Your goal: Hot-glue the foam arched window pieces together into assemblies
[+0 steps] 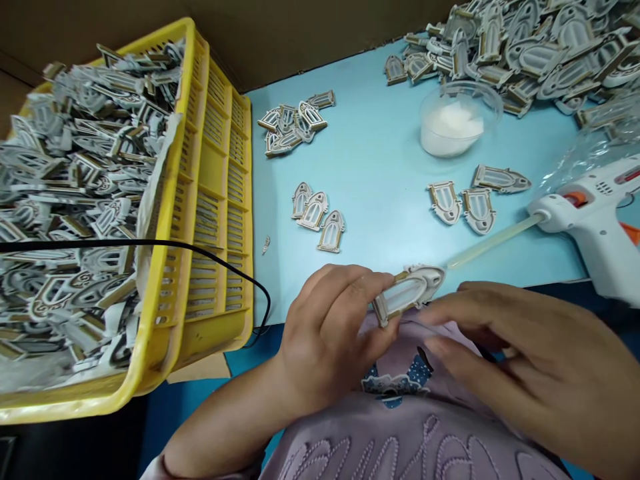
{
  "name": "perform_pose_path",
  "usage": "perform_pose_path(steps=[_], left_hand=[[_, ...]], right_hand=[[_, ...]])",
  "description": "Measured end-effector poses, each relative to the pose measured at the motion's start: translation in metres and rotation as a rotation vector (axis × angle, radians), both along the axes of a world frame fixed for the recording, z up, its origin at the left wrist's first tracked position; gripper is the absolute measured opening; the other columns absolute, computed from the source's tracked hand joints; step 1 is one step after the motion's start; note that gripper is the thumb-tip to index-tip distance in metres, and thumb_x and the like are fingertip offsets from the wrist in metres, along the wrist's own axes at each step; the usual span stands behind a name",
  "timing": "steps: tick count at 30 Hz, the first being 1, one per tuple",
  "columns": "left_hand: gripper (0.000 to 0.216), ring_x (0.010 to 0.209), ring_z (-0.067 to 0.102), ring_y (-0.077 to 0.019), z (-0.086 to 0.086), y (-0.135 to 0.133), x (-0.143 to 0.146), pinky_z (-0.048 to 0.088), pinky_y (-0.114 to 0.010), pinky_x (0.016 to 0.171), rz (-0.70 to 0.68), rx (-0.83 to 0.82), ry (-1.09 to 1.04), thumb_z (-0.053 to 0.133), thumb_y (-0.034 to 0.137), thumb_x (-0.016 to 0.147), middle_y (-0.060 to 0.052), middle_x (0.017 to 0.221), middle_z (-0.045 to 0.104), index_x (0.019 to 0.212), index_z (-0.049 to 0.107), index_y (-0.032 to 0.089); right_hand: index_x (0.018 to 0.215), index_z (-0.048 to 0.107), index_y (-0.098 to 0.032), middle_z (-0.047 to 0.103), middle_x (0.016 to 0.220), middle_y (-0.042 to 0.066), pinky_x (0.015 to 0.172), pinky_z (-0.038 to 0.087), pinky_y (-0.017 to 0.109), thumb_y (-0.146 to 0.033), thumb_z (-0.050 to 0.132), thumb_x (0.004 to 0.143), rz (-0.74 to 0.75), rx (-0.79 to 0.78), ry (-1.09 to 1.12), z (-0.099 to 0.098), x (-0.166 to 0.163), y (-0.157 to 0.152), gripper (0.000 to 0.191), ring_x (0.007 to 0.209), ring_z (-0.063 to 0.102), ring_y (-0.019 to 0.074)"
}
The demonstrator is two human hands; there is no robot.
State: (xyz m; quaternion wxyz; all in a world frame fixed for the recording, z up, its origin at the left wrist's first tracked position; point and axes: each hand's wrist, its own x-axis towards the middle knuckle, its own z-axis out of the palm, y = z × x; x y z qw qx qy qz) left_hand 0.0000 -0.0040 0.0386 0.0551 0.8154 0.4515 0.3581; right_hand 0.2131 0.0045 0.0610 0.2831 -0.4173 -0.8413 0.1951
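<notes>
My left hand [333, 323] pinches a small arch-shaped window piece [407, 293], grey-white with a tan edge, just above my lap. My right hand [525, 360] reaches in from the right with fingers stretched out, their tips touching the piece's right end. It holds nothing that I can see. Both hands hover at the near edge of the blue table [380, 167].
A yellow crate [210, 200] full of the same window pieces stands at left, a black cable [220, 263] draped over it. A white glue gun [595, 220] lies at right. A clear cup of white stuff [453, 123] and loose window pieces sit behind, with a big heap [525, 47] at back right.
</notes>
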Motion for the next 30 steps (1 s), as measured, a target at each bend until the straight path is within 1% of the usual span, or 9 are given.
perform_pose_path(steps=[2,4,8,11,16,22,25,27,30], left_hand=[[0.032,0.083,0.068,-0.0188,-0.002,0.000,0.002,0.060,-0.034,0.078,0.003,0.030,0.014,0.073,0.018,0.084,-0.008,0.092,0.073,0.113,0.061,0.014],[0.030,0.082,0.068,-0.0187,-0.003,-0.001,0.003,0.060,-0.033,0.079,0.020,0.055,0.031,0.072,0.019,0.085,-0.008,0.091,0.072,0.113,0.062,0.015],[0.029,0.086,0.068,-0.0184,-0.005,-0.003,0.004,0.059,-0.033,0.081,0.028,0.078,0.062,0.071,0.015,0.085,-0.008,0.093,0.072,0.113,0.063,0.015],[0.027,0.088,0.068,-0.0180,-0.007,-0.005,0.003,0.058,-0.033,0.083,0.023,0.083,0.087,0.070,0.014,0.087,-0.009,0.094,0.072,0.113,0.064,0.012],[0.031,0.091,0.067,-0.0181,-0.013,-0.008,0.003,0.057,-0.034,0.085,0.042,0.082,0.109,0.071,0.017,0.088,-0.009,0.097,0.072,0.118,0.063,0.014],[0.031,0.089,0.067,-0.0186,-0.016,-0.008,0.005,0.057,-0.035,0.084,0.059,0.103,0.114,0.071,0.011,0.085,-0.009,0.096,0.071,0.116,0.064,0.011],[0.029,0.089,0.067,-0.0185,-0.016,-0.007,0.006,0.058,-0.035,0.083,0.064,0.096,0.113,0.069,0.012,0.086,-0.008,0.097,0.072,0.115,0.064,0.013],[0.028,0.089,0.067,-0.0183,-0.016,-0.007,0.007,0.058,-0.035,0.083,0.075,0.110,0.089,0.067,0.012,0.088,-0.007,0.098,0.072,0.116,0.063,0.015],[0.025,0.087,0.068,-0.0181,-0.012,-0.005,0.009,0.058,-0.034,0.080,0.069,0.123,0.030,0.065,0.015,0.090,-0.007,0.096,0.073,0.115,0.062,0.016]], right_hand=[[0.095,0.069,-0.021,0.062,0.067,-0.003,0.056,0.045,0.023,-0.023,0.055,0.099,-0.027,0.091,0.015,-0.001,-0.011,0.001,0.015,0.057,0.057,0.0102],[0.091,0.071,-0.019,0.064,0.067,-0.002,0.064,0.046,0.024,-0.014,0.059,0.095,-0.061,0.162,0.027,-0.004,-0.020,0.000,0.013,0.062,0.059,0.0113],[0.080,0.070,-0.017,0.070,0.072,0.001,0.069,0.047,0.026,-0.011,0.063,0.091,-0.110,0.176,0.053,-0.010,-0.029,-0.003,0.015,0.065,0.063,0.0118],[0.078,0.069,-0.017,0.070,0.071,0.000,0.068,0.047,0.027,-0.012,0.062,0.092,-0.139,0.169,0.048,-0.011,-0.033,-0.003,0.016,0.065,0.063,0.0118],[0.073,0.067,-0.017,0.067,0.067,-0.001,0.066,0.046,0.027,-0.008,0.061,0.089,-0.153,0.150,0.041,-0.011,-0.035,-0.004,0.019,0.062,0.061,0.0119],[0.076,0.065,-0.016,0.063,0.066,-0.001,0.064,0.043,0.028,-0.008,0.058,0.089,-0.133,0.136,0.011,-0.015,-0.037,-0.005,0.017,0.062,0.058,0.0125],[0.078,0.062,-0.015,0.054,0.062,-0.002,0.060,0.040,0.028,-0.009,0.055,0.090,-0.090,0.132,-0.002,-0.019,-0.039,-0.004,0.015,0.058,0.050,0.0113],[0.080,0.061,-0.014,0.052,0.062,-0.003,0.059,0.039,0.027,-0.008,0.054,0.089,-0.089,0.134,0.007,-0.020,-0.041,-0.003,0.013,0.058,0.048,0.0109],[0.079,0.056,-0.016,0.051,0.062,-0.003,0.060,0.040,0.026,-0.009,0.052,0.089,-0.095,0.139,0.054,-0.012,-0.041,-0.002,0.013,0.058,0.047,0.0105]])
